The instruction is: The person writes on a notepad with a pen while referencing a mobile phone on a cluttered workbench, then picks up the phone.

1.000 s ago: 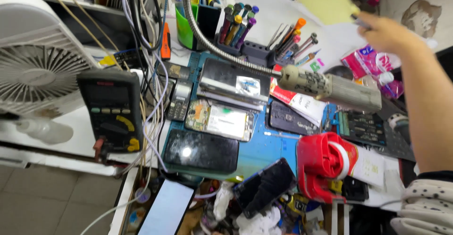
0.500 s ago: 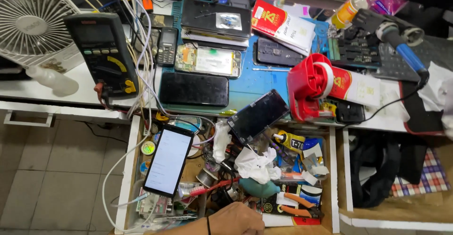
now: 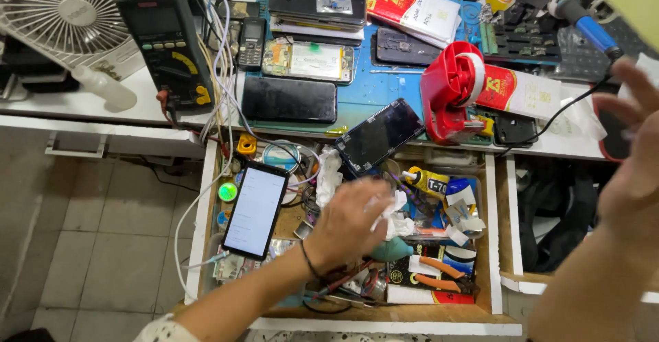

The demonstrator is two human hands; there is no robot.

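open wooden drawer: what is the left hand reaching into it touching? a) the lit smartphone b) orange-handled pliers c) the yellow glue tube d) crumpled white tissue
d: the left hand rests on the crumpled white tissue in the open wooden drawer, apart from the lit smartphone and orange-handled pliers.

Crumpled white tissue wad (image 3: 392,213) sits in the open wooden drawer (image 3: 491,246), roughly centre, on top of the clutter. Irregular, bunched shape, several folds sticking out to the right (motion blur, so edges aren't crisp). Left hand (image 3: 350,224) is over it, fingers curled down onto its left side, covering part of it. It lies just below the tilted black-screened phone (image 3: 379,136) and just left of the yellow-and-black glue tube (image 3: 427,181). A teal rubber bulb (image 3: 392,250) lies directly beneath it.
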